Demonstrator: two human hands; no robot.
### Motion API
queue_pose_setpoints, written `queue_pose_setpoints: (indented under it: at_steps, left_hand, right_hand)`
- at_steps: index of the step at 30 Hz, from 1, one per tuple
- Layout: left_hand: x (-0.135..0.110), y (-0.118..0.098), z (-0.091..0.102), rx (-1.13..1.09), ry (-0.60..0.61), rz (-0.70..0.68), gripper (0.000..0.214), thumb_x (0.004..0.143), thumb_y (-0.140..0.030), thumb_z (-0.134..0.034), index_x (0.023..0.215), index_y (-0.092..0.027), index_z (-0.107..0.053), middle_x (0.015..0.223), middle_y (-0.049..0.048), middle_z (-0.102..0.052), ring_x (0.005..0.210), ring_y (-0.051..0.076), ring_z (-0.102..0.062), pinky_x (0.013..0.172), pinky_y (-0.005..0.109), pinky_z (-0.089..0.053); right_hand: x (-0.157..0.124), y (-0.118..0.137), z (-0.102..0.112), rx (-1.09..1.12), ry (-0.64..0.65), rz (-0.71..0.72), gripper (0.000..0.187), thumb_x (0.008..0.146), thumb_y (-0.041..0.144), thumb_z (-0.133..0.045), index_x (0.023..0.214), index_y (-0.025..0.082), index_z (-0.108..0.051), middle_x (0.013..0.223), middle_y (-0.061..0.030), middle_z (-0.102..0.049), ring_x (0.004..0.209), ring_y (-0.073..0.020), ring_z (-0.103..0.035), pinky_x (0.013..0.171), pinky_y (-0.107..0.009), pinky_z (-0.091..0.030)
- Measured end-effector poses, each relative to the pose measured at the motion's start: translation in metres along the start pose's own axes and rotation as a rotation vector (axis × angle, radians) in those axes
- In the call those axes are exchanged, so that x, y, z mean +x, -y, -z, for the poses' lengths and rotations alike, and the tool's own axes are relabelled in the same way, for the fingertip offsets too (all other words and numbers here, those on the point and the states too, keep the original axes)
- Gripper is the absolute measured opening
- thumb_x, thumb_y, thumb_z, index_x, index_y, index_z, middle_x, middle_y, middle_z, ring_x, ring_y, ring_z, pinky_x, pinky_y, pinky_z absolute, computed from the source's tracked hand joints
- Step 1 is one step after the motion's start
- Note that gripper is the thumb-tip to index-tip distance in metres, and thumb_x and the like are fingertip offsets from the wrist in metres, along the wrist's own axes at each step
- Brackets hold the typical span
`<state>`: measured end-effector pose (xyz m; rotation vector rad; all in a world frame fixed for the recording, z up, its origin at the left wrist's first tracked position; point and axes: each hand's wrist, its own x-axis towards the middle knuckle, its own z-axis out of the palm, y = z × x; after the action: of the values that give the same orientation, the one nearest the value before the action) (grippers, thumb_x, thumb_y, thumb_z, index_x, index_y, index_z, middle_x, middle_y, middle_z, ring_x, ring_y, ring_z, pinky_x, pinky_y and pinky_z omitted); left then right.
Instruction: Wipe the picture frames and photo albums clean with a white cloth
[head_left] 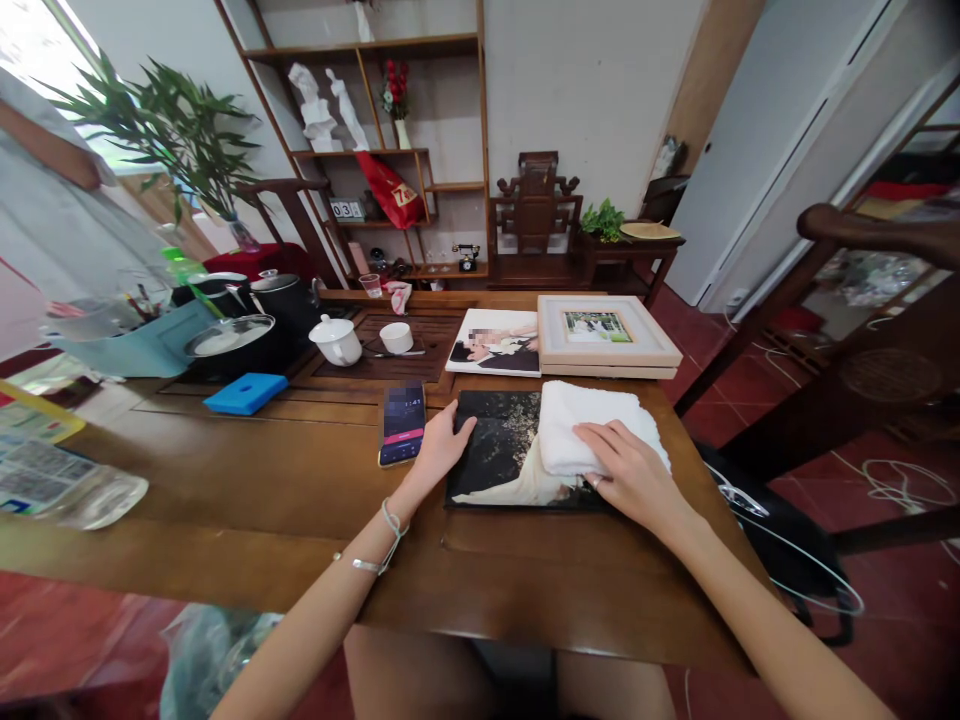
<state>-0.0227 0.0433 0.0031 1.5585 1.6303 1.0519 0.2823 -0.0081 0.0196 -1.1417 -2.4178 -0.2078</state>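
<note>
A dark photo album (499, 430) with a picture of a pale dress lies flat on the wooden table in front of me. My left hand (442, 440) holds its left edge, thumb on the cover. Over the album's right part rests a folded white towel (592, 420), which hides some of the picture. My right hand (626, 465) grips the towel's near side, fingers on top and thumb at the lower edge. A phone (403, 425) with a lit screen lies just left of my left hand.
Behind the album are another photo album (491, 350) and a framed picture on boxes (607, 340). Farther left stand a lidded white cup (336, 340), a small white bowl (396, 338), a blue block (246, 393), pots (283, 300) and a plastic bottle (97, 495). A person (60, 190) stands at the far left.
</note>
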Motion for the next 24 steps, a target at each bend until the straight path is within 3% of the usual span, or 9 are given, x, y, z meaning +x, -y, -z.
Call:
queue_pose_setpoints:
  at_steps: [5,9,15,19,22,24]
  left_hand:
    - [-0.010,0.002,0.001,0.208,-0.045,-0.170,0.057,0.075,-0.041,-0.074,0.121,-0.009,-0.061,0.124,0.0197,-0.061,0.127,0.036,-0.051,0.110,0.048,-0.038]
    - [-0.012,0.004,0.003,0.310,-0.001,-0.244,0.071,0.072,-0.045,-0.077,0.129,-0.008,-0.057,0.135,0.0224,-0.055,0.127,0.035,-0.053,0.111,0.047,-0.039]
    - [-0.010,0.009,0.001,0.291,-0.009,-0.284,0.063,0.077,-0.042,-0.075,0.129,-0.011,-0.057,0.138,0.0214,-0.055,0.128,0.033,-0.053,0.109,0.047,-0.041]
    - [-0.011,0.011,-0.004,0.338,-0.041,-0.317,0.058,0.083,-0.038,-0.070,0.131,-0.011,-0.055,0.147,0.0224,-0.044,0.137,0.035,-0.042,0.113,0.051,-0.034]
    - [-0.014,0.009,-0.007,0.369,-0.071,-0.430,0.050,0.087,-0.030,-0.064,0.131,-0.009,-0.055,0.154,0.0220,-0.034,0.142,0.034,-0.032,0.115,0.052,-0.031]
    - [-0.015,0.006,-0.007,0.364,-0.043,-0.515,0.045,0.089,-0.026,-0.060,0.132,-0.010,-0.054,0.152,0.0203,-0.037,0.141,0.032,-0.033,0.116,0.052,-0.031]
  right_hand:
    - [0.001,0.004,-0.009,-0.083,-0.044,-0.030,0.043,0.081,0.017,-0.057,0.124,0.016,-0.060,0.108,-0.0115,-0.068,0.095,-0.0313,-0.057,0.077,-0.042,-0.052]
    - [0.007,-0.009,-0.008,-0.107,-0.036,-0.010,0.038,0.084,0.023,-0.057,0.120,0.014,-0.062,0.104,-0.0129,-0.069,0.095,-0.0316,-0.057,0.078,-0.043,-0.050]
    - [0.008,-0.034,-0.022,-0.077,-0.008,-0.033,0.043,0.083,0.031,-0.057,0.123,0.014,-0.058,0.134,-0.0189,-0.058,0.131,-0.0395,-0.043,0.104,-0.062,-0.033]
    - [0.002,-0.027,-0.031,-0.109,0.024,-0.084,0.045,0.085,0.028,-0.053,0.127,0.011,-0.055,0.138,-0.0217,-0.056,0.133,-0.0396,-0.044,0.105,-0.063,-0.033]
    - [0.002,-0.023,-0.030,-0.141,0.014,-0.096,0.044,0.085,0.029,-0.053,0.125,0.011,-0.056,0.136,-0.0226,-0.057,0.130,-0.0403,-0.047,0.104,-0.062,-0.036]
    - [0.004,-0.023,-0.029,-0.148,0.007,-0.094,0.044,0.085,0.029,-0.054,0.124,0.010,-0.057,0.134,-0.0225,-0.059,0.129,-0.0400,-0.049,0.104,-0.060,-0.036]
